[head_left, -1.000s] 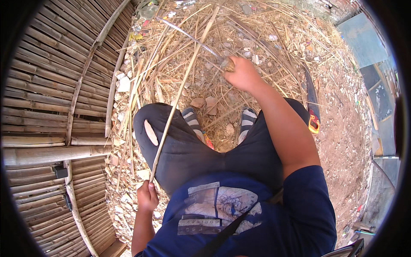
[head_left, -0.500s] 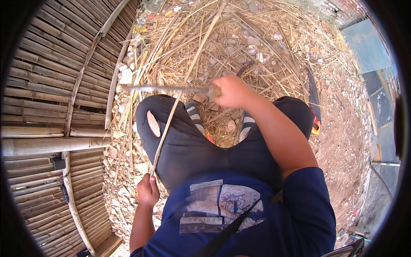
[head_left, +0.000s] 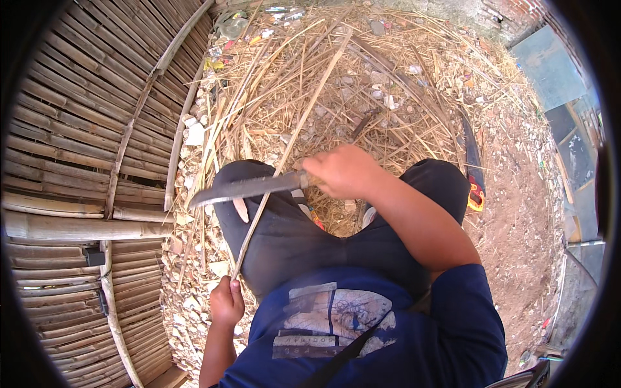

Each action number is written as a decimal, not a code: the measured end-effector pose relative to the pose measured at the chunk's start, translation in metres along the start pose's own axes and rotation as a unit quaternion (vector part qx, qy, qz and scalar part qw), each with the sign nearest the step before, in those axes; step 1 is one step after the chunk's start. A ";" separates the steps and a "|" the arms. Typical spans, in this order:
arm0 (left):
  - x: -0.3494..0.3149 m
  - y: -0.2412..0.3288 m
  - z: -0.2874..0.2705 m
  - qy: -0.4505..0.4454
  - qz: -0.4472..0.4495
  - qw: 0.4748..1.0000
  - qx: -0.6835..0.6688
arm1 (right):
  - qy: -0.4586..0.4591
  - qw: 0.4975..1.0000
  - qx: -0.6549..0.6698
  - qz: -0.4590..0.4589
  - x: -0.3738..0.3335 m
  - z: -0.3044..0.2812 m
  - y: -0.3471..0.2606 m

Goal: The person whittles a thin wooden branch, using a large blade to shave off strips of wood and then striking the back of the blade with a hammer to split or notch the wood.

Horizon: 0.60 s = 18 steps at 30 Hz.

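"What do we hold, from the left?"

"Our left hand (head_left: pixel 227 302) grips the near end of the pale strip (head_left: pixel 295 134), slanting away over our left leg (head_left: pixel 278 249)."

"How does it handle?"

"Light, springy, perhaps splintery, we judge; that end is best, clear of the knife (head_left: pixel 242 191) crossing it. Our right hand (head_left: pixel 345 171) clasps the knife's handle; we cannot tell whether the blade touches."

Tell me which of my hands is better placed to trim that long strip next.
Probably the right hand: it grips the knife, which crosses the strip here, while the left hand holds the strip's near end.
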<state>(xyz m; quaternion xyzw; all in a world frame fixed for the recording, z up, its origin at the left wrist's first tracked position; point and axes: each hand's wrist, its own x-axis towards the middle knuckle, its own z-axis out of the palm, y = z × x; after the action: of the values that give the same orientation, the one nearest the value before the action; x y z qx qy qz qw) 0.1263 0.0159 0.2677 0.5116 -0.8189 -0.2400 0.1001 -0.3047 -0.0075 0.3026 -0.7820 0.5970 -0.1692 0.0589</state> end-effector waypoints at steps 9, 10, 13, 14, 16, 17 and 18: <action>-0.001 -0.003 0.000 0.037 -0.013 0.993 0.108 | 0.077 0.962 0.141 0.220 0.007 0.015 0.067; -0.003 -0.004 -0.004 0.041 0.003 0.994 0.100 | 0.076 0.964 0.142 0.214 0.007 0.016 0.062; -0.003 -0.001 -0.018 -0.009 -0.015 1.000 0.016 | 0.056 0.965 0.169 0.193 0.013 0.012 0.043; -0.001 0.002 -0.020 -0.022 -0.026 0.999 -0.016 | 0.031 0.976 0.142 0.159 0.013 0.012 0.032; 0.000 0.001 -0.019 -0.030 -0.027 0.999 -0.023 | -0.018 0.992 0.087 0.089 0.011 0.011 0.008; 0.001 0.000 -0.020 -0.035 -0.026 0.999 -0.027 | -0.034 0.995 0.064 0.064 0.009 0.008 -0.001; 0.001 -0.011 -0.017 -0.031 -0.003 0.999 -0.015 | -0.050 0.997 0.042 0.039 0.008 0.005 -0.009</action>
<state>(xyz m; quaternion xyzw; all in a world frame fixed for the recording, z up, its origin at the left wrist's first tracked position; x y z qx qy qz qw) 0.1413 0.0067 0.2770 0.5049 -0.8162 -0.2686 0.0817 -0.2927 -0.0130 0.3026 -0.7622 0.6160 -0.1525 0.1280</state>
